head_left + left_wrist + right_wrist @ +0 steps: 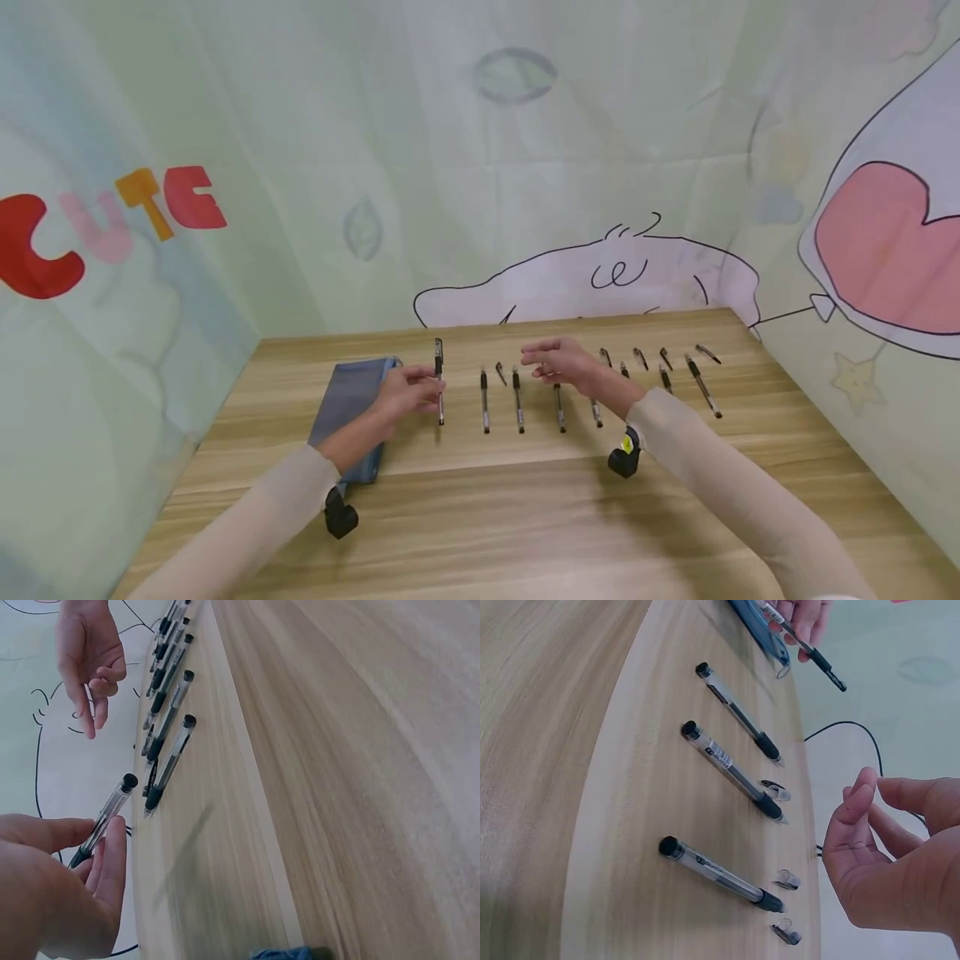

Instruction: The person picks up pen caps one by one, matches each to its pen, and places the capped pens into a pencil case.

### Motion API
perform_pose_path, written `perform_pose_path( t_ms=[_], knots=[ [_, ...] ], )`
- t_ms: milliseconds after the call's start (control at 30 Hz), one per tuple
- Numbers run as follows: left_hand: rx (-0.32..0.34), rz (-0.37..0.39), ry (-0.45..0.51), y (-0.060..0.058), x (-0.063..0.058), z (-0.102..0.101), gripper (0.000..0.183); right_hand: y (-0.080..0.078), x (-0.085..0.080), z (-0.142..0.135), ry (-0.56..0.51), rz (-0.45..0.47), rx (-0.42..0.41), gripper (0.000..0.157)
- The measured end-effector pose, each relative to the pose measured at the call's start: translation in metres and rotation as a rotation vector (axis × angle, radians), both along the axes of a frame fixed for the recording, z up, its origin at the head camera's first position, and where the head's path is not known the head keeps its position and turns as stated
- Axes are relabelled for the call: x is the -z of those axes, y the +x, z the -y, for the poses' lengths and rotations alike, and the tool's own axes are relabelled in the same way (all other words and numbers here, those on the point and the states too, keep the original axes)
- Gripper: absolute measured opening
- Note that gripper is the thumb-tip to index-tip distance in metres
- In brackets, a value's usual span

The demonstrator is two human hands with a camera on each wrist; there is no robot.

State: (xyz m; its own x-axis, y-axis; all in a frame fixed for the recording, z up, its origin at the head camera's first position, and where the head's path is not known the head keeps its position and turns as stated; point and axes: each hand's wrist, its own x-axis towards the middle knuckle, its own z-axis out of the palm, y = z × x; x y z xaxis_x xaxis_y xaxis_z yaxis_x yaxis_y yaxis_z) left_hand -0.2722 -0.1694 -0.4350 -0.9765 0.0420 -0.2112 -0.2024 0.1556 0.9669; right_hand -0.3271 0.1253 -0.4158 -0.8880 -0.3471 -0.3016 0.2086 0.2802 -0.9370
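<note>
My left hand (408,392) pinches a capped gel pen (439,383) between thumb and fingers, holding it raised above the table. In the left wrist view the pen's black end (129,781) points up past the fingertips. The blue-grey pouch (352,392) lies beside this hand, partly covered by the forearm. My right hand (562,364) hovers over the row of pens with loosely bent fingers and nothing between them. Beneath it lie uncapped pens, among them one pen (720,874) close to loose clear caps (786,880). Another pen (485,402) lies between the two hands.
Several more pens and caps lie to the right, partly behind the right forearm, with one capped-looking pen (703,386) outermost. A small cap (501,372) lies near the middle pens. A printed curtain (480,183) stands along the back of the wooden table (495,525).
</note>
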Motion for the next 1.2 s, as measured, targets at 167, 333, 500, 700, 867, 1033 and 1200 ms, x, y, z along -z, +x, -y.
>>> perform_pose_path(
  t_ms=[167, 333, 500, 700, 867, 1033, 1200],
  knots=[
    [-0.031, -0.006, -0.059, -0.008, 0.006, -0.001, 0.046, 0.001, 0.003, -0.002, -0.003, 0.002, -0.005, 0.045],
    [-0.017, -0.030, -0.146, -0.012, 0.014, 0.004, 0.042, 0.004, 0.003, -0.005, 0.000, -0.006, -0.013, 0.046],
    [-0.022, -0.045, -0.214, -0.013, 0.020, 0.004, 0.040, 0.004, 0.003, -0.008, 0.005, -0.012, -0.025, 0.046],
    [-0.031, -0.067, -0.303, -0.010, 0.021, 0.002, 0.043, 0.005, 0.005, -0.010, 0.012, -0.001, -0.029, 0.046],
    [-0.009, -0.097, -0.380, -0.007, 0.021, 0.002, 0.043, 0.005, 0.008, -0.012, 0.007, 0.020, -0.029, 0.046],
    [0.012, -0.136, -0.466, -0.004, 0.025, 0.001, 0.042, 0.006, 0.009, -0.013, -0.003, 0.036, -0.033, 0.046],
    [0.019, -0.133, -0.478, -0.005, 0.028, 0.003, 0.044, 0.007, 0.011, -0.015, -0.018, 0.036, -0.036, 0.047]
  ],
)
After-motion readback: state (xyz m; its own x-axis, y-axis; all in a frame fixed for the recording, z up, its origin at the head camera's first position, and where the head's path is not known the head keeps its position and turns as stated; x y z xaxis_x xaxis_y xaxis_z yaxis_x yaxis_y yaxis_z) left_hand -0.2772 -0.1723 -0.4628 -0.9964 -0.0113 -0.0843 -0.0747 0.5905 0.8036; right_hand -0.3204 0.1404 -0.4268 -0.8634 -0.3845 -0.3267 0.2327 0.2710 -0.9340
